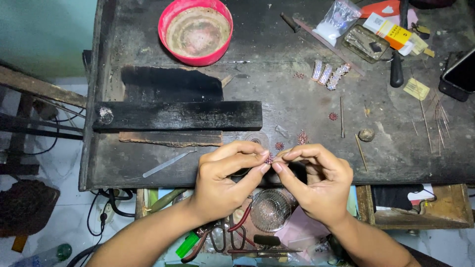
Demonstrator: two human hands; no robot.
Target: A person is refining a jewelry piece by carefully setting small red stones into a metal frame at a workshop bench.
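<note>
Pinching a tiny reddish beaded ornament (269,158) between thumb and forefinger, my left hand (225,183) meets my right hand (316,183) fingertip to fingertip, both closed on the same piece, right at the near edge of the dark workbench (297,104). I take the charred black wooden block (178,115) as my landmark. The ornament sits just beyond the block's right end and nearer to me. Far to the right of the block, at the bench's back edge, lies a clear plastic bag (337,20) with pale contents, then a shallow tin tray (366,43), then a white and yellow rectangular packet (392,32) lying slantwise. A small yellow tag (416,89) rests further right, beside a black-handled tool (397,64). Behind the block stands a red bowl (196,30). Three jewelled strips (329,74) lie right of the block, with loose red ornaments (302,137) closer to my fingers. A metal file (166,164) lies in front of the block, near the bench's front edge. Bare bench surface shows between the block and the strips. Below the edge, pliers (217,237) and a glass dish (271,210) crowd the space under my wrists.
</note>
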